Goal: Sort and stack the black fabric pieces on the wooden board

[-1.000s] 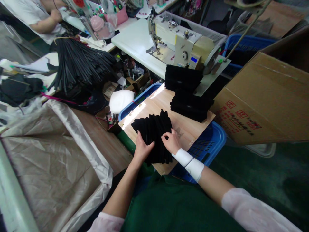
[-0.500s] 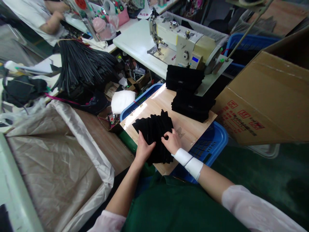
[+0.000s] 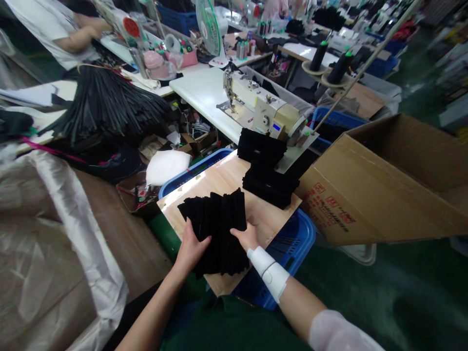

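Pale wooden board [image 3: 218, 179]: by its near-left edge, my left hand [image 3: 192, 249] and right hand [image 3: 248, 238] clamp a black folded-fabric stack [image 3: 221, 243] between them.

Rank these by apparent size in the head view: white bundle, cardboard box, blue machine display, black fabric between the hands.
1. Cardboard box
2. Handled black fabric
3. White bundle
4. Blue machine display
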A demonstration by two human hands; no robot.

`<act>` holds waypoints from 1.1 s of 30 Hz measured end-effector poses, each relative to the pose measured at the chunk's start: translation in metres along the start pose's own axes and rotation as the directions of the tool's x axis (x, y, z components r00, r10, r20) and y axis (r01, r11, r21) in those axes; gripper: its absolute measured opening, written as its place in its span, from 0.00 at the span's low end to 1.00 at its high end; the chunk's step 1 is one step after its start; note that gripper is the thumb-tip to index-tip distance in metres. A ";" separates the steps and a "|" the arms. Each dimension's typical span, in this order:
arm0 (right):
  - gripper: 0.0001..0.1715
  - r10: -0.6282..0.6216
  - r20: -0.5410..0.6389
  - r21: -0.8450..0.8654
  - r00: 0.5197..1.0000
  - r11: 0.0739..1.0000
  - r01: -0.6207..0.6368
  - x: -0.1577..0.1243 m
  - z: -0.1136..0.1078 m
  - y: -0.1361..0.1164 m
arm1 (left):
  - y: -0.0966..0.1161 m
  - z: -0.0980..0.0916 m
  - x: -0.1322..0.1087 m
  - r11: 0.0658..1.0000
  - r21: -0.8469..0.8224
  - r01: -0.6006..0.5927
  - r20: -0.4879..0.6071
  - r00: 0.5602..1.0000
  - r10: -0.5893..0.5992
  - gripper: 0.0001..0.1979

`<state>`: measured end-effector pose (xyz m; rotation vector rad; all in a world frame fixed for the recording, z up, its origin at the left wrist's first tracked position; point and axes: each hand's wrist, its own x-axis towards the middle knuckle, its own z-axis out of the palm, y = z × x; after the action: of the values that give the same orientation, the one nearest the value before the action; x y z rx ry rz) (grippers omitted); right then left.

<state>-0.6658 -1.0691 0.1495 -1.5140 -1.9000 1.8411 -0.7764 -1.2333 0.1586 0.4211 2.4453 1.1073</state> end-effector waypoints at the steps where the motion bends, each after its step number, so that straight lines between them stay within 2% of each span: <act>1: 0.17 -0.010 0.022 0.002 1.000 1.000 0.010 0.001 -0.005 -0.006 | 0.000 0.000 0.001 1.000 0.000 -0.007 0.002 1.000 0.007 0.52; 4: 0.16 -0.081 0.027 -0.012 0.996 0.997 0.082 -0.001 -0.033 -0.030 | 0.000 -0.001 0.001 1.000 -0.026 0.005 -0.020 1.000 -0.006 0.51; 6: 0.17 -0.197 0.001 -0.056 0.980 0.979 0.196 -0.007 -0.062 -0.051 | 0.001 -0.001 0.000 0.999 -0.045 0.014 -0.043 0.999 -0.016 0.52; 8: 0.21 -0.373 -0.087 -0.155 0.924 0.921 0.357 -0.012 -0.094 -0.075 | 0.002 0.000 -0.002 0.998 -0.053 0.013 -0.047 0.999 -0.015 0.51; 9: 0.22 -0.467 -0.151 -0.232 0.871 0.874 0.428 -0.012 -0.110 -0.086 | 0.003 0.000 -0.003 0.998 -0.055 0.012 -0.046 0.999 -0.015 0.51; 10: 0.22 -0.561 -0.215 -0.331 0.799 0.812 0.481 -0.011 -0.125 -0.097 | 0.004 0.001 -0.003 0.998 -0.054 0.015 -0.041 0.999 -0.017 0.51; 11: 0.20 -0.652 -0.272 -0.439 0.708 0.739 0.511 -0.007 -0.138 -0.107 | 0.004 0.001 -0.004 0.999 -0.049 0.023 -0.034 0.999 -0.024 0.51; 13: 0.17 -0.798 -0.289 -0.639 0.530 0.573 0.514 0.009 -0.156 -0.118 | 0.004 0.001 -0.005 0.999 -0.030 0.044 -0.019 0.999 -0.044 0.52; 14: 0.16 -0.841 -0.256 -0.712 0.476 0.497 0.496 0.022 -0.161 -0.120 | 0.005 0.002 -0.005 0.998 -0.024 0.051 -0.013 0.999 -0.051 0.52; 15: 0.16 -0.863 -0.208 -0.763 0.460 0.438 0.476 0.036 -0.164 -0.118 | 0.005 0.002 -0.005 0.998 -0.022 0.055 -0.011 0.998 -0.055 0.53; 16: 0.18 -0.862 -0.152 -0.794 0.484 0.398 0.459 0.052 -0.164 -0.114 | 0.005 0.002 -0.005 0.998 -0.024 0.054 -0.014 0.998 -0.055 0.53; 17: 0.19 -0.834 -0.099 -0.808 0.542 0.385 0.445 0.067 -0.162 -0.108 | 0.006 0.002 -0.006 0.998 -0.029 0.051 -0.019 0.999 -0.051 0.53; 20: 0.21 -0.598 0.043 -0.792 0.800 0.468 0.393 0.104 -0.147 -0.086 | 0.008 0.001 -0.007 0.998 -0.036 0.044 -0.019 0.999 -0.045 0.53; 21: 0.23 -0.522 0.054 -0.784 0.851 0.506 0.360 0.110 -0.141 -0.080 | 0.009 0.001 -0.007 0.998 -0.036 0.052 -0.015 0.999 -0.052 0.53; 22: 0.25 -0.490 0.038 -0.777 0.871 0.534 0.333 0.112 -0.135 -0.075 | 0.010 0.001 -0.008 0.997 -0.039 0.062 -0.010 0.998 -0.063 0.53; 23: 0.27 -0.508 0.001 -0.770 0.861 0.550 0.325 0.110 -0.128 -0.071 | 0.011 0.000 -0.008 0.996 -0.044 0.076 -0.007 0.997 -0.076 0.54; 26: 0.21 -0.678 -0.071 -0.695 0.731 0.559 0.452 0.087 -0.101 -0.061 | 0.014 -0.002 -0.008 0.992 -0.072 0.099 0.009 0.995 -0.099 0.53; 27: 0.18 -0.687 -0.051 -0.629 0.725 0.585 0.511 0.075 -0.088 -0.057 | 0.014 -0.002 -0.007 0.992 -0.081 0.099 0.016 0.995 -0.098 0.52; 28: 0.15 -0.659 -0.010 -0.539 0.752 0.638 0.551 0.061 -0.072 -0.052 | 0.013 -0.002 -0.007 0.991 -0.090 0.099 0.020 0.995 -0.098 0.51; 29: 0.13 -0.584 0.056 -0.431 0.810 0.717 0.547 0.047 -0.054 -0.045 | 0.013 -0.003 -0.006 0.990 -0.097 0.102 0.027 0.995 -0.100 0.51; 30: 0.14 -0.464 0.146 -0.318 0.874 0.814 0.485 0.033 -0.035 -0.038 | 0.011 -0.003 -0.006 0.989 -0.104 0.106 0.034 0.994 -0.103 0.52; 31: 0.18 -0.344 0.224 -0.224 0.912 0.892 0.392 0.019 -0.016 -0.030 | 0.010 -0.003 -0.005 0.988 -0.112 0.111 0.042 0.993 -0.107 0.52; 33: 0.25 -0.219 0.282 -0.153 0.934 0.951 0.269 -0.003 0.019 -0.015 | 0.006 -0.003 -0.004 0.986 -0.127 0.111 0.062 0.993 -0.103 0.54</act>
<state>-0.6848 -1.0811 0.1581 -1.0506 -2.3207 1.8671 -0.7738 -1.2332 0.1664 0.2726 2.3029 1.1849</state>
